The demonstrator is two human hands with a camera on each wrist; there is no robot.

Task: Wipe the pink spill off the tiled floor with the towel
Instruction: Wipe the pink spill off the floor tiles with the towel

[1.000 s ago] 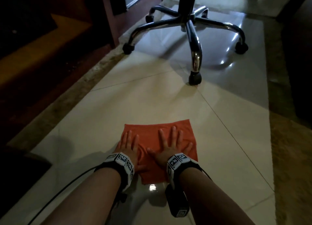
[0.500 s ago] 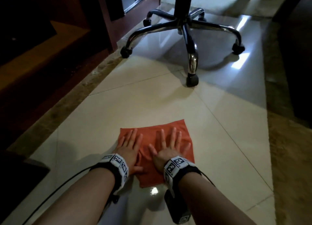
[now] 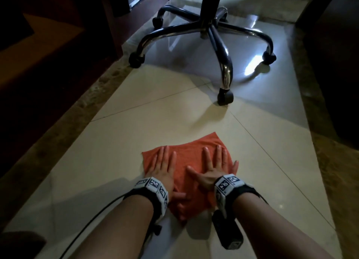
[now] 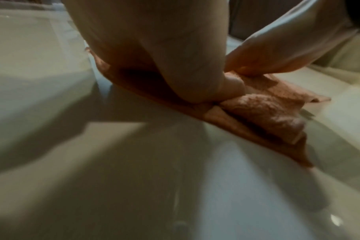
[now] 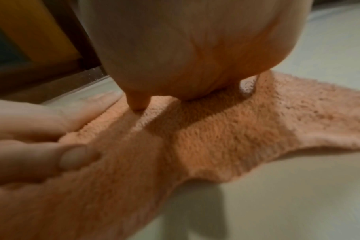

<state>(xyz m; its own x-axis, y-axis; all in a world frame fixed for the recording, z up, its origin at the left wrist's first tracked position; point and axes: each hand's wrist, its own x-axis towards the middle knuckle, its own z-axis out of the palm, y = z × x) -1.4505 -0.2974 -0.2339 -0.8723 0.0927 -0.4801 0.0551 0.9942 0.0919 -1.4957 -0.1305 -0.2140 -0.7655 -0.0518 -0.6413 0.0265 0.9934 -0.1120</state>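
The tiled floor [image 3: 136, 126] fills the head view — pale glossy squares with thin grout lines, edged on both sides by a darker speckled border [image 3: 64, 126]. Dark wooden furniture [image 3: 38, 54] lines the left side. Farther ahead stands an office chair base [image 3: 209, 31], chrome legs splayed, its nearest caster [image 3: 225, 98] well apart from the cloth. The orange towel [image 3: 192, 155] lies spread on the floor just in front of the person, its near edge bunched into folds. The left hand [image 3: 165, 169] presses flat on the towel's left part, fingers straight and together. The right hand [image 3: 213, 169] presses flat on the right part — fingers straight and fanned apart. No pink spill shows around the towel.
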